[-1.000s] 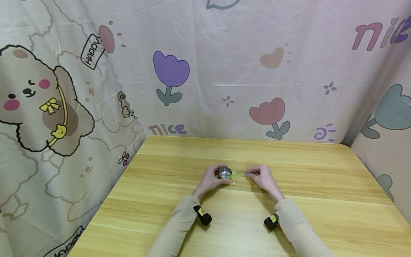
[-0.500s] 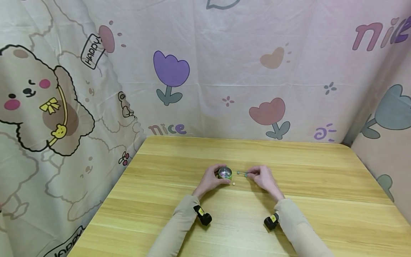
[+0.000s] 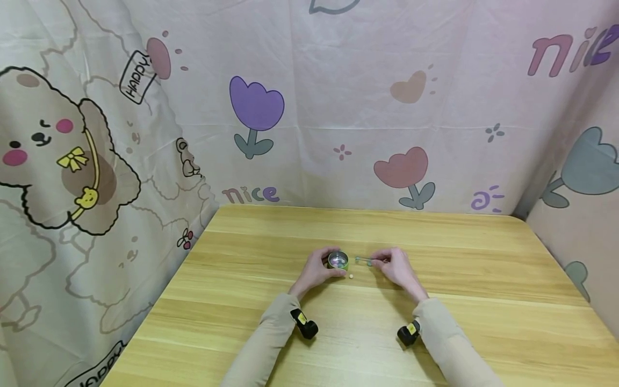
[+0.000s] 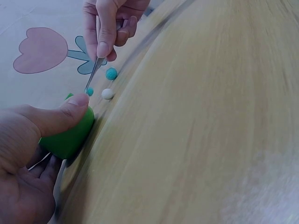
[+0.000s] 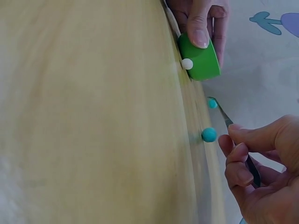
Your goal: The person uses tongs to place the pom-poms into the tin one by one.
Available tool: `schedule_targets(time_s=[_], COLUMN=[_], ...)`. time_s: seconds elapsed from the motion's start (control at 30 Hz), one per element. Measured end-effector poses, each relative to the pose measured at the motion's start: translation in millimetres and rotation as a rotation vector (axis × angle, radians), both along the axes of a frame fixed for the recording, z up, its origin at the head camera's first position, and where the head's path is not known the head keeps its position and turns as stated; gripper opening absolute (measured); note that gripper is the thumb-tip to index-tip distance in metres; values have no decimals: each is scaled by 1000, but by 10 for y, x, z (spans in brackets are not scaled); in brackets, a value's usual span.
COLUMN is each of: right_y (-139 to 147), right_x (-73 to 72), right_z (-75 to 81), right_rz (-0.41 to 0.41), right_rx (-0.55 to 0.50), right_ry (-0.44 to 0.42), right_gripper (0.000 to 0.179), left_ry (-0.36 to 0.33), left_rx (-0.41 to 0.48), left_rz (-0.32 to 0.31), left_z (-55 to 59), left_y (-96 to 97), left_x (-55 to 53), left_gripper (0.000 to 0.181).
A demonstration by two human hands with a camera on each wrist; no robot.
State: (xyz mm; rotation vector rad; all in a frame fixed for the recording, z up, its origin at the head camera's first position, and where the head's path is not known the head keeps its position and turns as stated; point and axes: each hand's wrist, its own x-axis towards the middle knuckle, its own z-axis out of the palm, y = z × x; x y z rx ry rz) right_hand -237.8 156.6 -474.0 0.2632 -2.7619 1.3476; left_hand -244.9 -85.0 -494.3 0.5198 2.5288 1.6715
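My left hand point(image 3: 316, 270) grips a small round green container point(image 5: 204, 58) on the table, thumb on one side and fingers on the other. Inside it, several pale and coloured beads show in the head view. My right hand point(image 3: 396, 267) pinches metal tweezers point(image 5: 225, 117), which point toward the container. At their tips is a teal bead point(image 5: 212, 103), a short way from the container's side. Another teal bead point(image 5: 209, 135) lies on the table beside the tweezers. Close to the container rests a white bead point(image 4: 107, 94).
The wooden table point(image 3: 309, 228) runs back to a hanging printed cloth point(image 3: 333, 102), with more cloth at the left and right. A black wrist camera point(image 3: 306, 325) sits on the left sleeve, and another black camera point(image 3: 409, 334) on the right one.
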Motion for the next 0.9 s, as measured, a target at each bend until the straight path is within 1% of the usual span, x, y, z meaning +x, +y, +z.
schedule_targets(time_s=[0.23,0.47,0.73,0.9], right_y=[5,26,42,40], right_x=[16,26,34,41], right_z=[24,43,60,68], right_rz=[0,-11,-4,-7], right_rx=[-47,-60,-69,-65], right_ry=[-6,-22,6,21], right_gripper=[9,10,9,9], left_ry=[-4,-10,-19,-6], left_rx=[-17,6,-4,-5], left_rz=[9,6,13,7], left_z=[-7,7,32,29], left_y=[-2,2,4,8], left_x=[-8,2,10,12], left_gripper=[65,65,64,65])
